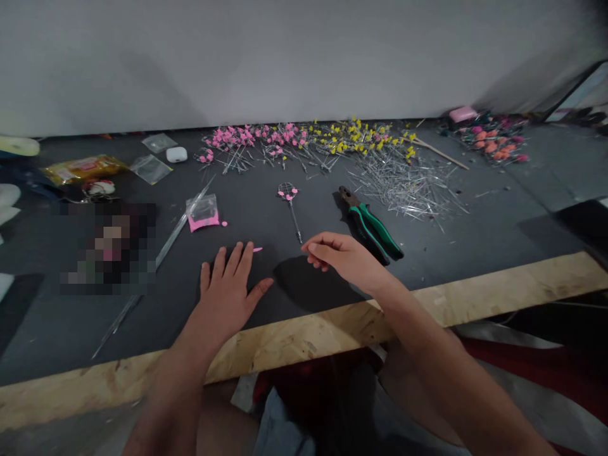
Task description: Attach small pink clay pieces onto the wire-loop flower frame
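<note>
My left hand (227, 285) lies flat on the dark tabletop, fingers spread. At its index fingertip is a thin pink strip (257, 249), partly covered. My right hand (344, 256) is curled above the table with thumb and fingers together; whether something small is between them is hidden. Close to its fingertips is the lower end of a twisted wire piece (295, 218) with a round, racket-like loop and pink dots. I cannot tell if they touch. Pliers (375, 231) with green and black handles lie beyond my right hand. A clear bag (203, 212) with pink material lies beyond my left hand.
Wire pieces with pink tips (237, 136) and yellow tips (351, 136) line the back, near a pile of bare wires (413, 190) and a wooden stick (441, 154). Long metal strips (171, 240) lie left. A white earbud case (177, 154) sits behind. Wood edges the table (498, 285).
</note>
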`<state>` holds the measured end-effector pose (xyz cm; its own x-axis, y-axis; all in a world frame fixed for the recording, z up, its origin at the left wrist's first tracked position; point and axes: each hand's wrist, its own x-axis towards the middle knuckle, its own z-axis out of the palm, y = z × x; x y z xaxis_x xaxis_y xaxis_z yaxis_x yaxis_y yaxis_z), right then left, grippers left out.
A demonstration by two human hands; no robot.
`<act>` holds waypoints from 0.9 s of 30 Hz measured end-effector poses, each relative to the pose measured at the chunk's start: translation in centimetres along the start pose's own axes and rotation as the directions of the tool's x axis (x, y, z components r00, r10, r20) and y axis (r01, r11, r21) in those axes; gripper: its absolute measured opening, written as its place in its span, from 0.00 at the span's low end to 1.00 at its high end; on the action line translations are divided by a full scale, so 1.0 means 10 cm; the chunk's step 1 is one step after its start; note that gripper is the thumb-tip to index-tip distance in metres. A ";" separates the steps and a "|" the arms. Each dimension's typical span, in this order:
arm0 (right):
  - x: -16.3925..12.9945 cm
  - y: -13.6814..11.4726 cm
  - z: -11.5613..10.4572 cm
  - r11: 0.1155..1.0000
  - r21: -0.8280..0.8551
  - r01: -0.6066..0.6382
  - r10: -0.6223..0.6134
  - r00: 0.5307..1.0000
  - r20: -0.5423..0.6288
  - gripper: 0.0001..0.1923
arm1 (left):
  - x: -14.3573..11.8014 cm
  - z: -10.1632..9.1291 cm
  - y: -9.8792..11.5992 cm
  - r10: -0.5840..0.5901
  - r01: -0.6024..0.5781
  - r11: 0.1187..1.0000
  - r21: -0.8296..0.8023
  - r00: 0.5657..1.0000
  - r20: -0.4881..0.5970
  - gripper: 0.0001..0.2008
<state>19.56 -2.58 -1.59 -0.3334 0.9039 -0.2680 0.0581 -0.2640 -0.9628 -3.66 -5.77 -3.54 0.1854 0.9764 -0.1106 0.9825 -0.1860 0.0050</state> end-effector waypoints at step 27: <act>-0.02 -0.02 0.01 0.999 -0.036 0.014 -0.014 1.000 -0.006 0.09 | 0.01 -0.03 0.09 -0.009 0.010 1.000 0.023 1.000 -0.026 0.31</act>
<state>19.55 -2.74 -1.37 -0.3289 0.9095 -0.2543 0.0871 -0.2389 -0.9671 -2.79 -5.79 -3.20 0.1766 0.9807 -0.0843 0.9837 -0.1788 -0.0192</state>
